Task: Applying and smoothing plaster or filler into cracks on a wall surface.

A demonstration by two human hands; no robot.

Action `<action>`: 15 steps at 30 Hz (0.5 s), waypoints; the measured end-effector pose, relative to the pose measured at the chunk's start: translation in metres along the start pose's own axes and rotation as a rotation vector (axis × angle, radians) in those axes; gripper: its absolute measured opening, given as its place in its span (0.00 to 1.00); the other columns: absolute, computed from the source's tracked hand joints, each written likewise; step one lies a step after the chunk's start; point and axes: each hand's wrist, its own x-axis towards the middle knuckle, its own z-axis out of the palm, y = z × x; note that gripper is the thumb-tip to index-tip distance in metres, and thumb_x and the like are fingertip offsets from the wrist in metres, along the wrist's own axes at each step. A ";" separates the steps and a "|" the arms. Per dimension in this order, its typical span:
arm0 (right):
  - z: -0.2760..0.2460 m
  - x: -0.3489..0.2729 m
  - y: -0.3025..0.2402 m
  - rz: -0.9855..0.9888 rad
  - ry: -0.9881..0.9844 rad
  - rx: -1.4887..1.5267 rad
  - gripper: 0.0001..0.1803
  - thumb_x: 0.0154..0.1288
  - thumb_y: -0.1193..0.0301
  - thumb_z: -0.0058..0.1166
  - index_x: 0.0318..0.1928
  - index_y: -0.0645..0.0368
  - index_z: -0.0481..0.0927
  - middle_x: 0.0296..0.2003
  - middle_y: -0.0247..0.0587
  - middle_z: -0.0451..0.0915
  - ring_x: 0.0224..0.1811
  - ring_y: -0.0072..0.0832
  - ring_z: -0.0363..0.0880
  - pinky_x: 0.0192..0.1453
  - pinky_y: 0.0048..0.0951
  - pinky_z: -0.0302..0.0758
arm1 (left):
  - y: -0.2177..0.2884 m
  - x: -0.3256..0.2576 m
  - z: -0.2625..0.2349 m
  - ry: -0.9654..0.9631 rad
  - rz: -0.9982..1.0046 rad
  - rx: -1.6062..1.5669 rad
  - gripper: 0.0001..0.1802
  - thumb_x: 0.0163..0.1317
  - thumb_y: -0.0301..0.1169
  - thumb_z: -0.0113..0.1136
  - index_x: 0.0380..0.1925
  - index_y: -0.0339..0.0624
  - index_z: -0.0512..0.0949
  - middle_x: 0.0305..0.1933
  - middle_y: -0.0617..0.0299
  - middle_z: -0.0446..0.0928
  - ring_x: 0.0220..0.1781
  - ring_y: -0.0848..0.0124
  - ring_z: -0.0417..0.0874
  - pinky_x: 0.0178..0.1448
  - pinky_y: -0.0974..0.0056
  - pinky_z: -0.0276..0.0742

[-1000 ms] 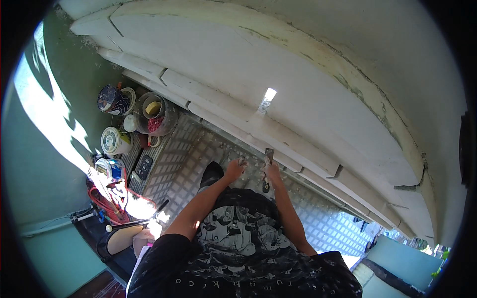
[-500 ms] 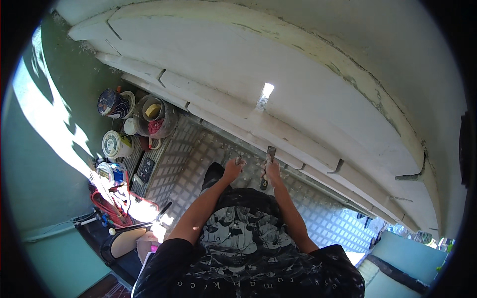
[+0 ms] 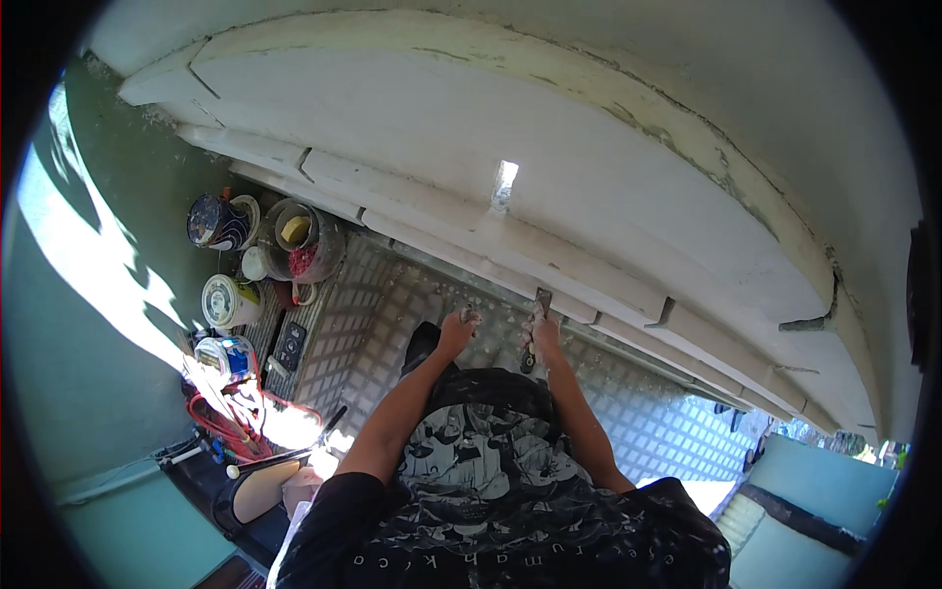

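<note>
My right hand (image 3: 546,338) is wrapped round a scraper (image 3: 528,361), its dark handle end sticking out below the fist. The scraper's flat blade (image 3: 543,297) points away from me, near the lower edge of the pale stepped wall moulding (image 3: 530,263). To the left, my left hand (image 3: 455,336) is closed, with a bit of something greyish showing at the fingers; what it is I cannot make out. Both hands are held in front of my body, a short gap between them.
Paint buckets (image 3: 232,300) and a clear tub (image 3: 329,245) with a yellow sponge and red stuff inside stand at the left on slatted wood. Near them lie a red hose (image 3: 221,417) and a dark power strip (image 3: 288,346). Pale crumbs dot the tiled floor (image 3: 392,304).
The view has shifted slightly. My right hand and the scraper have moved a little to the right, away from my left hand, which stays closed in nearly the same place.
</note>
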 end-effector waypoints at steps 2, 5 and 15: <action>-0.010 -0.008 0.000 0.025 -0.034 0.010 0.20 0.74 0.50 0.47 0.34 0.54 0.67 0.17 0.29 0.66 0.12 0.24 0.64 0.16 0.32 0.66 | -0.001 -0.003 0.001 -0.009 0.023 0.009 0.07 0.61 0.27 0.58 0.34 0.33 0.81 0.23 0.58 0.80 0.22 0.71 0.81 0.28 0.62 0.73; -0.017 -0.010 -0.003 0.027 -0.012 -0.135 0.21 0.74 0.50 0.47 0.34 0.54 0.67 0.17 0.29 0.65 0.12 0.24 0.65 0.17 0.33 0.66 | -0.001 -0.001 0.000 -0.030 0.036 0.017 0.08 0.62 0.28 0.58 0.34 0.33 0.82 0.21 0.58 0.79 0.22 0.70 0.81 0.29 0.62 0.73; -0.014 0.005 0.004 0.054 0.041 0.012 0.21 0.73 0.52 0.49 0.31 0.56 0.67 0.15 0.33 0.67 0.10 0.27 0.65 0.14 0.35 0.66 | -0.001 -0.008 0.001 -0.050 -0.025 0.014 0.08 0.62 0.28 0.58 0.34 0.33 0.81 0.26 0.59 0.81 0.24 0.72 0.80 0.31 0.63 0.74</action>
